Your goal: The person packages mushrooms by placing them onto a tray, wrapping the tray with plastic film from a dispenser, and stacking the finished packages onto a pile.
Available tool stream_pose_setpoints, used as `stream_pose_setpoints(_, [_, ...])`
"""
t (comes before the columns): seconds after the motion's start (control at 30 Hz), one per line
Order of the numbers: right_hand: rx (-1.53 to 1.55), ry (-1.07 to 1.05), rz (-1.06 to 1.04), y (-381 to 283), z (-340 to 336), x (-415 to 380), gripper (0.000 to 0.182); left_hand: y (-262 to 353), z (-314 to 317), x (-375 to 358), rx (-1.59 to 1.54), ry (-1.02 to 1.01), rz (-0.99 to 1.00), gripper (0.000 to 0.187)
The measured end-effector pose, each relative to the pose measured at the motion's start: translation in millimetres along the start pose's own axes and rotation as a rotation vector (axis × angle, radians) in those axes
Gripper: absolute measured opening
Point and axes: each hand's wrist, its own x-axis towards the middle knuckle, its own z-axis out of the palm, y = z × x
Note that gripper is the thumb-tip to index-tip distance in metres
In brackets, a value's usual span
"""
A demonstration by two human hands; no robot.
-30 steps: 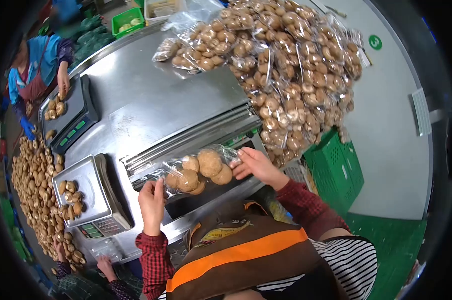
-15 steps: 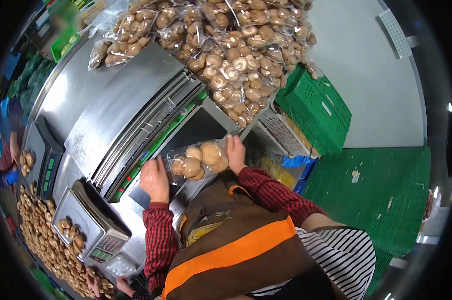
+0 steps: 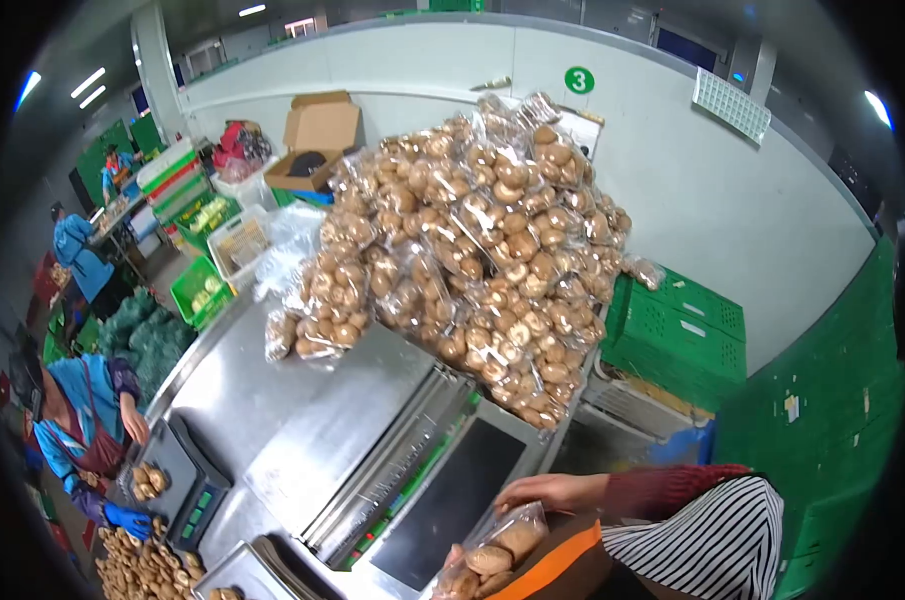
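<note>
A clear plastic bag of brown mushrooms (image 3: 495,562) is at the bottom of the view, close against my apron. My right hand (image 3: 543,491) grips the bag's upper end, fingers closed on the film. At the bag's left edge a small part of my left hand (image 3: 454,556) shows; the rest lies below the frame or behind the bag. Just beyond my hands is the dark flat plate of a wrapping machine (image 3: 461,500), with a row of metal rollers and a green strip beside it.
A large heap of bagged mushrooms (image 3: 473,250) covers the far end of the steel table (image 3: 323,440). Green crates (image 3: 678,335) stand to the right. Scales (image 3: 188,480) and loose mushrooms (image 3: 143,570) are at the left, where a co-worker in blue (image 3: 88,410) handles mushrooms.
My view has tilted up, bringing the room and far wall into sight. The mushroom bag, earlier stretched between both hands over the machine, is now lower and nearer my body.
</note>
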Motion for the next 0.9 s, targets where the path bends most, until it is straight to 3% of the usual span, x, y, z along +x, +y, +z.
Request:
stream_pose_setpoints(0.03, [0.01,-0.034,0.023,-20.4,4.1,-7.4,0.041,6.4,2.2,-0.3,-0.053,0.036,-0.031,0.03])
stream_pose_setpoints(0.07, [0.085,-0.237,-0.156,-17.1,-7.7,-4.1,0.044,11.4,4.9,1.9,-0.118,0.075,-0.067,0.032])
stream_pose_setpoints(0.13, [-0.619,-0.29,-0.243,-82.8,31.4,-15.2,0.049,21.3,9.4,11.7,-0.297,0.168,-0.15,0.035])
stream_pose_setpoints(0.17, [-0.795,-0.308,-0.275,-81.6,23.0,11.3,0.057,26.8,10.9,20.1,-0.404,0.218,-0.177,0.037])
stream_pose_setpoints(0.2, [-0.584,-0.314,-0.287,-80.5,18.1,30.2,0.048,29.7,11.9,29.8,-0.508,0.274,-0.192,0.039])
stream_pose_setpoints(0.27, [-0.544,-0.256,-0.153,-99.5,1.0,80.5,0.036,33.3,9.2,50.7,-0.694,0.397,-0.186,0.043])
stream_pose_setpoints(0.33, [-0.595,-0.161,-0.286,-137.0,-29.6,137.8,0.029,31.6,-1.6,72.1,-0.805,0.523,-0.182,0.047])
stream_pose_setpoints(0.37, [-0.641,-0.006,-0.351,-182.0,-20.6,143.5,0.031,10.8,-36.9,74.1,-0.865,0.563,-0.419,0.051])
stream_pose_setpoints(0.4, [-0.753,0.049,-0.441,-225.7,-29.1,161.0,0.032,6.6,-48.7,79.8,-0.805,0.627,-0.435,0.042])
stream_pose_setpoints(0.43, [-0.609,0.118,-0.587,-269.4,-26.6,174.5,0.036,4.2,-60.4,79.7,-0.756,0.623,-0.403,0.037])
stream_pose_setpoints(0.47, [-0.582,0.284,-0.54,-315.6,-46.4,195.0,0.04,4.3,-68.6,80.8,-0.706,0.62,-0.373,0.033])
stream_pose_setpoints(0.5, [-0.202,0.255,-0.655,-358.9,-21.8,185.3,0.043,11.8,-69.8,82.5,-0.673,0.672,-0.384,0.028])
stream_pose_setpoints(0.53, [-0.395,0.345,-0.884,-407.3,-74.8,227.3,0.04,12.6,-77.9,80.7,-0.647,0.687,-0.412,0.025])
stream_pose_setpoints(0.57, [-0.033,0.313,-0.857,-458.8,-69.1,223.7,0.037,13.5,-82.3,78.8,-0.623,0.734,-0.425,0.024])
stream_pose_setpoints(0.6, [0.044,0.356,-0.973,-502.9,-82.1,233.0,0.042,13.9,-86.3,77.2,-0.598,0.782,-0.438,0.022])
stream_pose_setpoints(0.67, [0.094,0.573,-0.886,-547.7,-71.7,215.4,0.045,11.7,-94.0,72.3,-0.598,0.806,-0.43,0.02])
stream_pose_setpoints(0.7, [0.087,0.57,-0.875,-554.2,-72.9,222.6,0.045,9.6,-94.2,69.4,-0.604,0.831,-0.426,0.018])
stream_pose_setpoints(0.77, [-0.003,0.327,-0.699,-554.3,-70.2,248.1,0.039,12.9,-86.7,74.5,-0.636,0.863,-0.412,0.017])
stream_pose_setpoints(0.8, [-0.025,0.308,-0.647,-540.2,-63.9,266.0,0.039,18.0,-78.9,75.3,-0.658,0.899,-0.397,0.016])
stream_pose_setpoints(0.87, [-0.062,0.119,-0.545,-478.2,-33.9,317.1,0.034,30.6,-65.6,81.1,-0.651,0.92,-0.369,0.018])
stream_pose_setpoints(0.9, [-0.113,0.097,-0.486,-437.4,-14.3,340.0,0.031,22.1,-72.9,75.5,-0.599,0.811,-0.38,0.023])
